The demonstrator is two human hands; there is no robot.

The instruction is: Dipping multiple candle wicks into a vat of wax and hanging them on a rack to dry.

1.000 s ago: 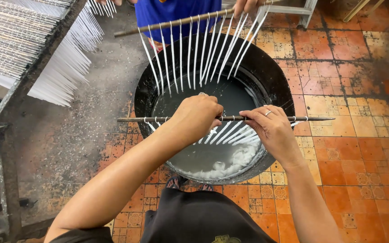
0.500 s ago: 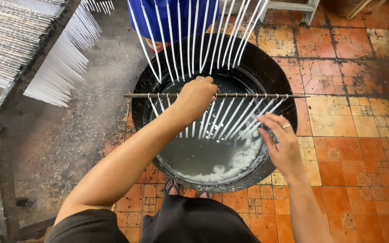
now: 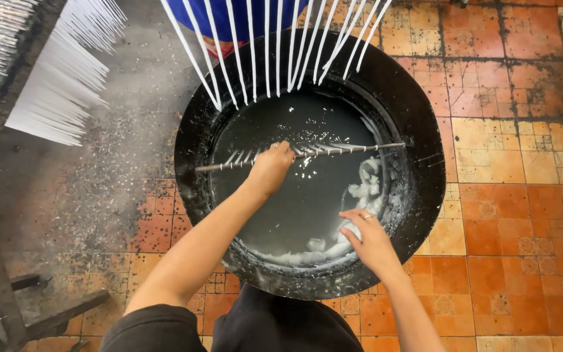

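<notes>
My left hand (image 3: 274, 164) has its fingers wrapped around the middle of a thin rod (image 3: 307, 151) strung with white candles, holding it level just above the grey liquid in the wide black vat (image 3: 425, 195), the candles lying almost flat over the surface. My right hand (image 3: 367, 240) hovers at the near rim, fingers loosely spread and holding nothing, beside pale wax lumps (image 3: 360, 195) floating along the vat's right side. Across the vat another person in blue holds a second row of hanging candles (image 3: 275, 45) above the far rim. A rack of white candles (image 3: 60, 85) stands off to the left, above the tiled floor (image 3: 516, 163).

With only one hand gripping mid-rod, I judge it could tip and dip unevenly. The floating lumps could stick to the fresh coats, and the two rows could tangle if either swings.
</notes>
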